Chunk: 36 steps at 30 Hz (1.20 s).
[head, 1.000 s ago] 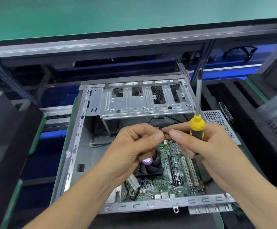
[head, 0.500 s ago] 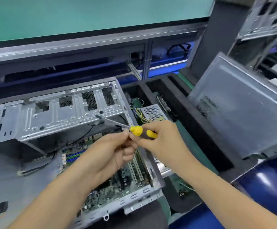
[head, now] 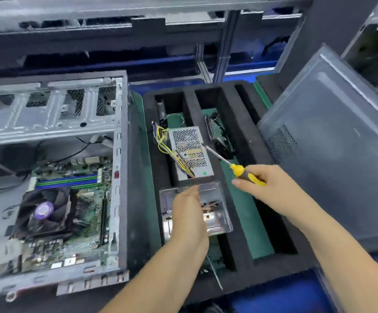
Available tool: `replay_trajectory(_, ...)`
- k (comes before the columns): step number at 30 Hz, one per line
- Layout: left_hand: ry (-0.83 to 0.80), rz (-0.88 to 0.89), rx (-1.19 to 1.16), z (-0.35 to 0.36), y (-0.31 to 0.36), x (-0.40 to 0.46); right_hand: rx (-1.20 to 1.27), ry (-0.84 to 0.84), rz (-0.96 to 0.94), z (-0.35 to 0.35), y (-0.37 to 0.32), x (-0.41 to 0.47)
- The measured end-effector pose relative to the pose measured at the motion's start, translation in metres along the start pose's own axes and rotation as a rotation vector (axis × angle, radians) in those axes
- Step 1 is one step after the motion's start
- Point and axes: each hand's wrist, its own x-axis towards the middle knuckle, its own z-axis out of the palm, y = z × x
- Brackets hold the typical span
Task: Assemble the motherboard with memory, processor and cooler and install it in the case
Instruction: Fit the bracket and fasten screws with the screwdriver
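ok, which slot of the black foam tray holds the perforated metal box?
The left slot: the perforated metal box lies there with its yellow wires. The middle slot holds a dark board; the narrow right one looks empty.

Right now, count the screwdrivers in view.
1: a yellow-handled screwdriver in the right hand, above the foam tray. Others may be hidden.
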Motion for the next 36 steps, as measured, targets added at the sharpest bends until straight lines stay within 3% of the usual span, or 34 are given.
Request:
replay_trajectory(7, 0.07, 0.123, -0.059, -0.025, -0.009, 0.023, -0.047, -0.145, -0.028, 0.009, 0.031, 0.022)
replay_trajectory(12, -0.044, 0.288, -0.004, -0.043, -0.016, 0.022, -0.055, -0.242, -0.104, 0.021, 0.027, 0.027)
replay_trajectory(15, -0.205, 0.405, 0.019, -0.045, -0.018, 0.019, -0.127, -0.277, -0.2, 0.039, 0.021, 0.023)
replay_trajectory(18, -0.295, 0.411, -0.03, -0.048, -0.022, 0.016, -0.194, -0.412, -0.281, 0.058, 0.019, 0.013)
replay_trajectory(20, -0.293, 0.442, -0.029, -0.051, -0.027, 0.015, -0.081, -0.506, -0.241, 0.06, 0.022, 0.011)
replay_trajectory(22, -0.237, 0.497, -0.065, -0.054, -0.029, 0.015, -0.03, -0.406, -0.199, 0.058, 0.03, 0.017)
replay_trajectory(25, -0.08, 0.62, -0.057, -0.058, -0.025, 0.017, -0.181, -0.174, -0.216, 0.069, 0.037, 0.033)
replay_trajectory(29, 0.021, 0.686, -0.008, -0.058, -0.021, 0.016, -0.405, -0.17, -0.283, 0.098, 0.032, 0.044)
replay_trajectory(36, 0.041, 0.743, 0.062, -0.062, -0.02, 0.018, -0.593, -0.189, -0.372, 0.112, 0.031, 0.043)
